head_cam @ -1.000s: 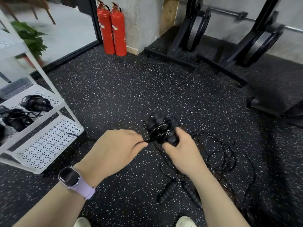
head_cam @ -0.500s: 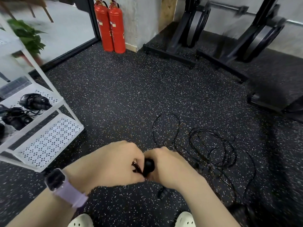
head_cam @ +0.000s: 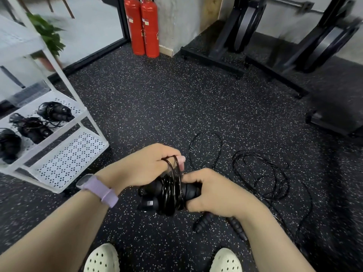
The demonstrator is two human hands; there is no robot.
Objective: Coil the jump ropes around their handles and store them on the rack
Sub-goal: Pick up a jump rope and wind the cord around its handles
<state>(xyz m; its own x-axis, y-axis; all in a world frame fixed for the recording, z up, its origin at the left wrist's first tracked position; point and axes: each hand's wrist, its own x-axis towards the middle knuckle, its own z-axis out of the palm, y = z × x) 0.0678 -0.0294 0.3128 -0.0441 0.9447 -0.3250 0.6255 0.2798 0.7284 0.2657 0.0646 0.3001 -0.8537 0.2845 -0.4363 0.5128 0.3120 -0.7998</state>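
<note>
Our right hand gripped the paired handles at waist height; our left hand pinched the cord looped over its fingers. Each turn needed tension, we judged

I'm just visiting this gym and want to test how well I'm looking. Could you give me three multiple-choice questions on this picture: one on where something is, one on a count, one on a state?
1. Where do the coiled black jump rope bundles lie?
A. on the white perforated metal rack
B. beside the shoes
C. on the weight stand

2. How many red fire extinguishers stand by the wall?
A. one
B. two
C. four

3. What state is the loose black jump rope on the speckled floor in?
A. neatly coiled
B. uncoiled and tangled
C. hung up

Answers: 1 A, three bundles rest on a rack shelf. 2 B, two red cylinders stand side by side. 3 B, its loops sprawl across the floor, its handles lying apart from them.
</note>
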